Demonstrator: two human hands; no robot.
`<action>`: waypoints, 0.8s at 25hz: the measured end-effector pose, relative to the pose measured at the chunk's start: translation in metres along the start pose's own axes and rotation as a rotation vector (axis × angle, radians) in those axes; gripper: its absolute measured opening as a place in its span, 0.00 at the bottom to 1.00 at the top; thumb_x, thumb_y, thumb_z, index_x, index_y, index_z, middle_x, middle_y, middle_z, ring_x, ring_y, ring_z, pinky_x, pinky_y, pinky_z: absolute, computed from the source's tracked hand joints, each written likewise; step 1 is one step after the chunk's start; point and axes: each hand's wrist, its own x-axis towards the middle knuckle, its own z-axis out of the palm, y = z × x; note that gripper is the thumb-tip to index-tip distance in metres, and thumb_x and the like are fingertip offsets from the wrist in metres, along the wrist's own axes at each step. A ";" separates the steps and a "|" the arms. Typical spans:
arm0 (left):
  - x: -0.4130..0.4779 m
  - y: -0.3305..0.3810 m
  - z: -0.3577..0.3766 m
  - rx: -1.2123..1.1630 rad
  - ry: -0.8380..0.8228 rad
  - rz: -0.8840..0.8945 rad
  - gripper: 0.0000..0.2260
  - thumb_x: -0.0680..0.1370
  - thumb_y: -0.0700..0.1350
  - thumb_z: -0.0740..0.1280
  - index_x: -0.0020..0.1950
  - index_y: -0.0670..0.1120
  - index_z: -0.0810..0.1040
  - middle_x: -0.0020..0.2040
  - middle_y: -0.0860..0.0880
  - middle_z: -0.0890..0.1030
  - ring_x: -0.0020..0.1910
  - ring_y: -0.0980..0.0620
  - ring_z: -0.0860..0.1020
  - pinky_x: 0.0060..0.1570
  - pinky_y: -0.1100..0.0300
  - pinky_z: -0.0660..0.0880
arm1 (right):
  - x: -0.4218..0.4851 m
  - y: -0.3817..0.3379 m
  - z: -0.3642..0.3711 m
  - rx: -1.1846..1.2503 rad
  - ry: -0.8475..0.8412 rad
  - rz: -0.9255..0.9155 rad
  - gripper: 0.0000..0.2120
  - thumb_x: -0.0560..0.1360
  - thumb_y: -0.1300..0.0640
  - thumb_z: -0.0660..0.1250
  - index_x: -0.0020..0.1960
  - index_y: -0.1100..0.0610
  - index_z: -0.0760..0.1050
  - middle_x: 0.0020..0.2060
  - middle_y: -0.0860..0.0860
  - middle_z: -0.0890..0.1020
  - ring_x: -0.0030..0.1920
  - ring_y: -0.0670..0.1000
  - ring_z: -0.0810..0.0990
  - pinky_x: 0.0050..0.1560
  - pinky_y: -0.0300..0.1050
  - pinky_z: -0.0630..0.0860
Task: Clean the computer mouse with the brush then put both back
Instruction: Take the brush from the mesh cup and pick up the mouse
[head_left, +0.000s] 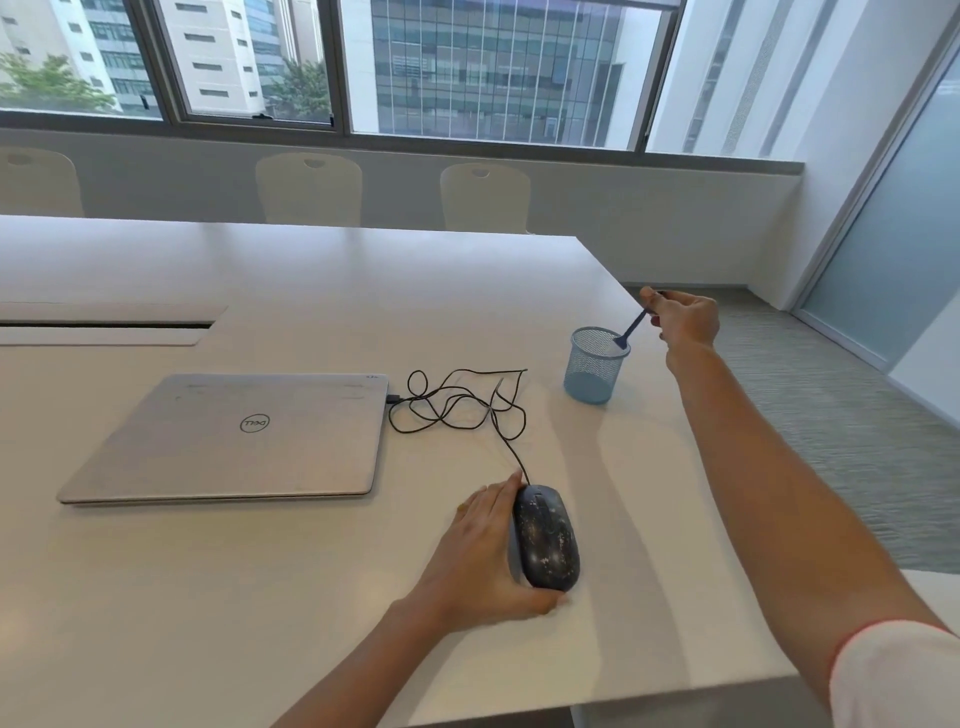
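Note:
A black wired computer mouse (548, 538), speckled with pale dust, lies on the white table (311, 291) near its front right. My left hand (483, 556) rests against the mouse's left side, thumb curled around its near end. My right hand (683, 317) is stretched out over the table's right edge, fingers pinched on the top of a thin dark blue brush (634, 326). The brush slants down with its lower end at the rim of a blue mesh cup (592, 371).
A closed silver laptop (228, 441) lies to the left of the mouse, with the mouse's black cable (457, 400) looped between laptop and cup. A cable slot (104, 325) is set in the table at far left. Chairs (309, 189) stand behind the table.

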 end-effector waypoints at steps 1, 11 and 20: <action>-0.001 0.000 -0.001 0.002 -0.002 0.008 0.56 0.63 0.69 0.74 0.81 0.49 0.48 0.74 0.56 0.62 0.74 0.57 0.60 0.75 0.58 0.56 | -0.006 -0.003 -0.006 0.028 -0.004 -0.003 0.14 0.71 0.54 0.77 0.53 0.60 0.83 0.40 0.54 0.83 0.30 0.44 0.75 0.32 0.35 0.70; -0.010 0.006 -0.007 -0.017 -0.013 0.075 0.57 0.63 0.68 0.75 0.80 0.45 0.50 0.77 0.52 0.61 0.74 0.53 0.61 0.75 0.54 0.57 | -0.084 -0.005 -0.066 0.217 -0.031 0.024 0.06 0.73 0.55 0.74 0.46 0.57 0.81 0.37 0.52 0.84 0.29 0.43 0.82 0.32 0.37 0.80; -0.026 0.017 -0.005 -0.026 -0.029 0.092 0.58 0.62 0.66 0.76 0.80 0.43 0.50 0.74 0.49 0.65 0.72 0.51 0.64 0.73 0.53 0.60 | -0.140 0.016 -0.091 0.262 -0.092 0.065 0.08 0.76 0.57 0.71 0.51 0.60 0.82 0.40 0.55 0.85 0.33 0.48 0.85 0.40 0.43 0.84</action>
